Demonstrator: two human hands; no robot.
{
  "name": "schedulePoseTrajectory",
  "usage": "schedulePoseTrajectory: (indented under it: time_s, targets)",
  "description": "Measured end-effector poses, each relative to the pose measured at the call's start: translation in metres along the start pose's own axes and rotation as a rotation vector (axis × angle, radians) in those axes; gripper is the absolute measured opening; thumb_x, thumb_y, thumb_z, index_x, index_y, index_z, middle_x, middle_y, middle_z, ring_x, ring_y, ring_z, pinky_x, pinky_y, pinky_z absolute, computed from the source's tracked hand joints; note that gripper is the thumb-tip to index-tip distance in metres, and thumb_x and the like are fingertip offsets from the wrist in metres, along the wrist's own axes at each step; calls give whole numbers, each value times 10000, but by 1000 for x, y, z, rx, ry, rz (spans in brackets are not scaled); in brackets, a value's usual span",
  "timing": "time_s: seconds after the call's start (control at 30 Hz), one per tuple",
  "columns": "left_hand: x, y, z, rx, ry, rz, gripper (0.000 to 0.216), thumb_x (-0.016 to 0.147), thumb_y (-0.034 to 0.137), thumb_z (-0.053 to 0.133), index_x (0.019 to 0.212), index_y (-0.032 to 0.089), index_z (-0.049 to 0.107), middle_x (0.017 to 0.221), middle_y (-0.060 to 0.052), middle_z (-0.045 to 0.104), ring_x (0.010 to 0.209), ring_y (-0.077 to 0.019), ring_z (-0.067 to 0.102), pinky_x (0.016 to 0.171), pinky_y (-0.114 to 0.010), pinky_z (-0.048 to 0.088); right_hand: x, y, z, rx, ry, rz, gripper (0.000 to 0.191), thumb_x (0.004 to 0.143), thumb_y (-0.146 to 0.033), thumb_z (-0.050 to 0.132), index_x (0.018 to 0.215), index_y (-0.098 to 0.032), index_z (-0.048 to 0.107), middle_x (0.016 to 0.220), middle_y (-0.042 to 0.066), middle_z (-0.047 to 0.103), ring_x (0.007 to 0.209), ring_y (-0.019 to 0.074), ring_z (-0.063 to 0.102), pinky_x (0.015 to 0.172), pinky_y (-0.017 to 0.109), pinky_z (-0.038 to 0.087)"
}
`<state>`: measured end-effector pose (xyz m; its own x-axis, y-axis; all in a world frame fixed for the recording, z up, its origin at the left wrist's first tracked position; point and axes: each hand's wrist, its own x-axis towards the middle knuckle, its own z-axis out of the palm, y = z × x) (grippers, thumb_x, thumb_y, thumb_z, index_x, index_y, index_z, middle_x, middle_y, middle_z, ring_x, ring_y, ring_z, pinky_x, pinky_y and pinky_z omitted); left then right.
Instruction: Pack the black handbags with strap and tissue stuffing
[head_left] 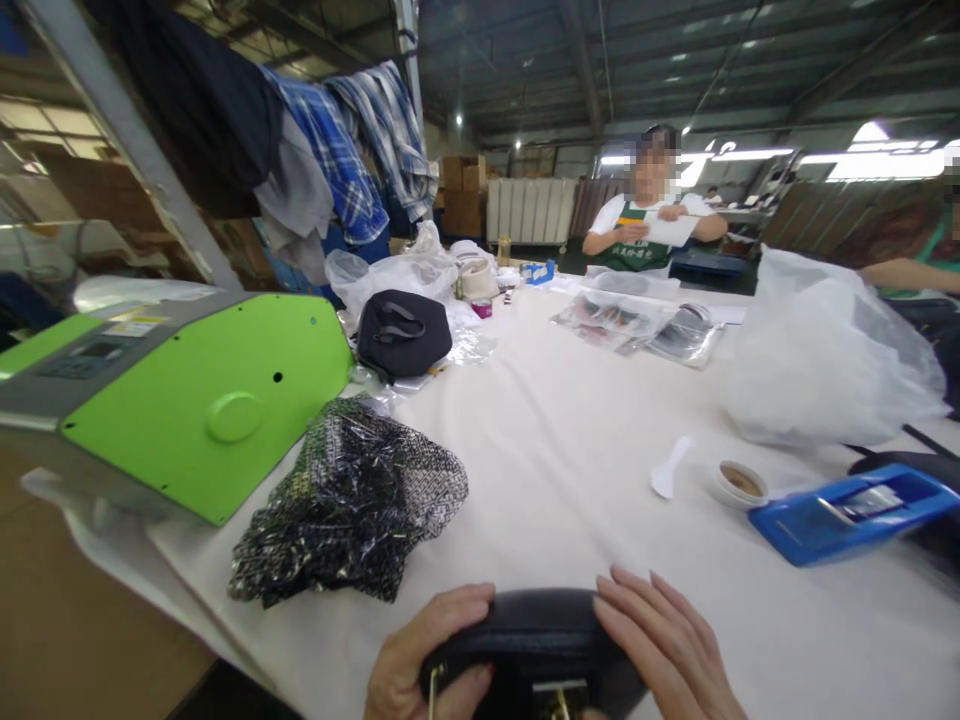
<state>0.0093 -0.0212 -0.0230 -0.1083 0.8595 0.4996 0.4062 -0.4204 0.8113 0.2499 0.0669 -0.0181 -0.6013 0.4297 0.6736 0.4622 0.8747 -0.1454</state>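
Observation:
A black leather bag (536, 635) with a brass clasp lies at the near edge of the white table (570, 480). My left hand (424, 655) grips its left end, thumb over the front and fingers curled on top. My right hand (664, 650) rests on the bag's right end with fingers stretched flat and together. A crumpled clear plastic bag with a black-and-white pattern (352, 500) lies just left of my hands.
A green and grey machine (180, 400) stands at the left. A blue tray (847, 510), a small white cap (739, 483) and a big clear plastic bag (817, 350) lie at the right. Another black bag (403, 332) sits further back. Two people sit across the table.

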Motion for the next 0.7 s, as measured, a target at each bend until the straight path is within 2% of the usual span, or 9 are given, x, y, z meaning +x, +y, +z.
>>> schedulePoseTrajectory:
  time_s: [0.1, 0.17, 0.27, 0.37, 0.47, 0.53, 0.7]
  targets:
    - [1, -4, -1, -21, -22, 17, 378, 790, 275, 676, 1154, 222, 592, 1150, -122, 647, 1040, -251, 624, 877, -300, 522, 28, 1, -1, 68, 0, -78, 410, 758, -404, 662, 1105, -196, 597, 931, 80, 721, 846, 246, 679, 785, 368, 535]
    - [1, -5, -1, -57, -31, 49, 454, 764, 365, 699, 1180, 227, 582, 1155, -124, 644, 1048, -255, 618, 889, -300, 510, 37, 2, -1, 157, -19, -67, 305, 774, -361, 663, 1030, -198, 629, 864, 63, 724, 768, 207, 682, 683, 302, 561]
    - [2, -1, -1, -127, -45, 19, 447, 776, 312, 696, 1202, 261, 572, 1144, -106, 653, 1052, -245, 617, 906, -316, 506, 40, 3, -4, 271, -11, -57, 199, 816, -293, 625, 990, -197, 635, 775, 50, 716, 671, 171, 668, 600, 257, 567]
    - [3, 3, -1, -248, -48, -32, 427, 782, 243, 694, 1193, 289, 584, 1160, -95, 646, 1077, -240, 603, 920, -326, 500, 42, 2, -9, 356, -89, -10, 148, 834, -271, 605, 961, -207, 647, 710, 34, 699, 591, 152, 649, 538, 230, 557]
    - [6, -2, 0, -455, -70, -76, 423, 736, 304, 740, 1143, 292, 627, 1149, -94, 652, 1084, -255, 596, 918, -348, 497, 47, 1, -15, 374, -196, 55, 141, 830, -275, 611, 946, -221, 670, 724, 35, 701, 607, 157, 657, 530, 225, 557]
    - [6, -7, 1, -574, -94, -112, 447, 685, 364, 773, 1108, 284, 652, 1137, -100, 657, 1092, -274, 589, 929, -380, 486, 51, 4, -17, 381, -226, 45, 159, 834, -295, 607, 955, -221, 677, 720, 34, 698, 598, 153, 655, 526, 217, 558]
    - [4, -13, 3, -601, -91, -138, 456, 654, 394, 788, 1081, 285, 668, 1109, -87, 670, 1073, -263, 598, 953, -387, 466, 53, 16, -18, 398, -315, -40, 224, 811, -355, 636, 997, -235, 675, 769, 32, 705, 623, 146, 659, 555, 196, 565]
